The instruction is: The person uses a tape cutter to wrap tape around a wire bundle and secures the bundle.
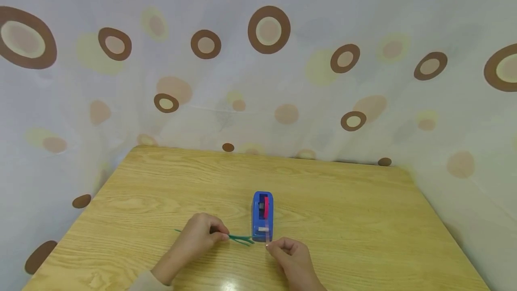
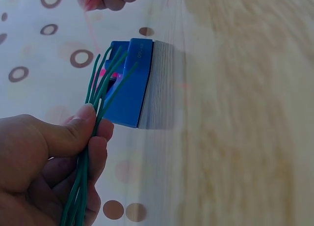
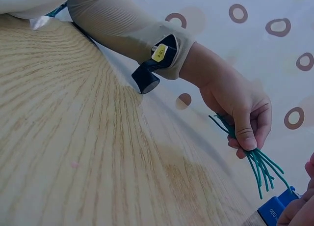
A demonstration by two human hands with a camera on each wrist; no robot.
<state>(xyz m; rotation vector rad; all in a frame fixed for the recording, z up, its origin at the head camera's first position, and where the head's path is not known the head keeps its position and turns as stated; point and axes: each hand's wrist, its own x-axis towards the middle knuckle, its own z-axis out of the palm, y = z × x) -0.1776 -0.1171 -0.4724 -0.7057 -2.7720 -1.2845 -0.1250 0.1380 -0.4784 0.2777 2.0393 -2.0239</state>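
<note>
In left hand (image 2: 49, 147), left of blue tape dispenser (image 2: 135, 92): grasping green strands (image 2: 83, 174), fanned toward dispenser. In right hand (image 1: 292, 259), just off dispenser's near end: pinching tape strip (image 1: 267, 233) stretched from dispenser. Could snag stray strand tips on tape from working so close; could fold tape onto itself from slackening pull; could drag dispenser from over-tugging.

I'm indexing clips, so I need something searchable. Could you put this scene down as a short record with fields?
Left hand: grips a bundle of green strands
Right hand: pinches the end of a tape strip
Tape strip: runs from the tape dispenser to the right hand
Tape dispenser: blue, on the table
Table: wood-grained
Backdrop: pale, with brown-ringed spots
</note>
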